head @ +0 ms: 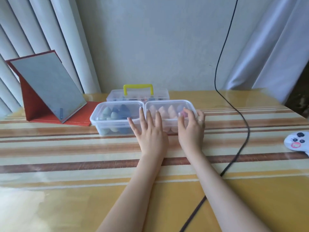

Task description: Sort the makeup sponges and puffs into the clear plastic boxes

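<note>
Two lidded clear plastic boxes sit side by side, touching, mid-table: the left box (115, 118) holds green and blue sponges (117, 113), the right box (170, 114) pink sponges (164, 111). Your left hand (150, 131) lies flat with fingers spread across both lids; your right hand (190, 126) curls over the right lid.

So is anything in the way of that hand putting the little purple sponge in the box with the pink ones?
Nothing visible blocks it. The right hand pinches the small purple sponge right over the open right-hand clear plastic box, beside the peach-pink teardrop sponges. The left hand lies flat across both boxes' near edges, clear of that spot.
</note>
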### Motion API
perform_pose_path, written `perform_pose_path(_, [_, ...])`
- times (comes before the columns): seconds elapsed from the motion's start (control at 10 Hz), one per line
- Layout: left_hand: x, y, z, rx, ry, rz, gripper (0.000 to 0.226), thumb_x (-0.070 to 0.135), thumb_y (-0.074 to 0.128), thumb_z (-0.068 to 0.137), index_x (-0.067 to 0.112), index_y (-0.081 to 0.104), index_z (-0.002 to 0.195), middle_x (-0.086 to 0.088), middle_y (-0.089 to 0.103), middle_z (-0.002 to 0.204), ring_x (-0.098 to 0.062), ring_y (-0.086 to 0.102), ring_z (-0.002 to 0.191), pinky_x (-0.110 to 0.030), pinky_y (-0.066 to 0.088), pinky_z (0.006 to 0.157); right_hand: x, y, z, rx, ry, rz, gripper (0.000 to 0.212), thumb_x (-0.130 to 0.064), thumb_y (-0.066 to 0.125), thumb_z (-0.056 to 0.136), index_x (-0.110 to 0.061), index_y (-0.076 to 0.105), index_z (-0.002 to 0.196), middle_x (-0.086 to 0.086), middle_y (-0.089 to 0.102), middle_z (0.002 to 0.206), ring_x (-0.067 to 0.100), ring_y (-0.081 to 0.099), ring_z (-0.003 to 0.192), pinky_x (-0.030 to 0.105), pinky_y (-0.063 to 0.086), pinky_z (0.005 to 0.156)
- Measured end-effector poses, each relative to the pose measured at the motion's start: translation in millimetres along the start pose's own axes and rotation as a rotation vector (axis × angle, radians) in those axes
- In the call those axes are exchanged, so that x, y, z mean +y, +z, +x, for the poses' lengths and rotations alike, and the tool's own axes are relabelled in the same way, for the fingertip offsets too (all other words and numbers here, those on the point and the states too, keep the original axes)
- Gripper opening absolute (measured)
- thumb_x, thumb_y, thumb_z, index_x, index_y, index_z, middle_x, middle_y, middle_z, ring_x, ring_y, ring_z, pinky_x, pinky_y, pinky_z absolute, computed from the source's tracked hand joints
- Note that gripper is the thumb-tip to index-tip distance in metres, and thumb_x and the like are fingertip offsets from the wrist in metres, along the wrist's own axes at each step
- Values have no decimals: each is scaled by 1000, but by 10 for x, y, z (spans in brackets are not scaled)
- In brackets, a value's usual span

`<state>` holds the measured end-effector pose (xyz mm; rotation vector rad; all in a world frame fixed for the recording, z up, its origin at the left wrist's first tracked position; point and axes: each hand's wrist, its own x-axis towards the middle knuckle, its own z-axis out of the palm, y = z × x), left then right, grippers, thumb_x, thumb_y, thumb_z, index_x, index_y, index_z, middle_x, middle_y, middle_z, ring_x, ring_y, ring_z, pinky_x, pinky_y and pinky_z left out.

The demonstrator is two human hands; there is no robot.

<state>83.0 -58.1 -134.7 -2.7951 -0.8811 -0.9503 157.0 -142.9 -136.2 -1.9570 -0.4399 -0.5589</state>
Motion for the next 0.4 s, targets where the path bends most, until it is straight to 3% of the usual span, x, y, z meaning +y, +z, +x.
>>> perform_pose_path(0.1, [-52, 5, 62, -163, -48, -78, 61, 28, 41, 89, 26, 25, 148, -7, 18, 157, -31, -7, 146, -77, -6, 98, 54, 45, 15, -135, -39, 67, 41, -30, 63, 91, -15, 59, 129, 18, 31, 148, 33, 40, 131, 30, 34, 105])
perform_pose_path(0.2, [-130, -14, 73, -216, -27, -88, 69, 20, 42, 90, 27, 11, 151, -5, 5, 159, -30, -16, 145, -78, -8, 96, 24, 49, 9, -257, -50, 71, 48, -27, 62, 92, -19, 51, 138, 21, 5, 158, 29, 17, 146, 30, 27, 112])
perform_pose_path(0.3, [-103, -52, 53, -216, -39, -120, 73, 19, 44, 85, 26, 13, 150, -4, 7, 159, -27, -14, 146, -77, -12, 96, -6, 46, -17, -276, -46, 40, 48, -30, 59, 94, -22, 48, 140, 23, -3, 159, 28, 7, 149, 26, 24, 110])
perform_pose_path(0.4, [-128, -152, 73, -39, -20, -210, 71, 22, 43, 76, 23, 30, 146, 1, 26, 154, -23, 4, 147, -73, -13, 101, -33, 18, -19, -177, -56, -4, 42, -32, 57, 94, -21, 55, 134, 23, 11, 158, 33, 16, 146, 39, 25, 114])
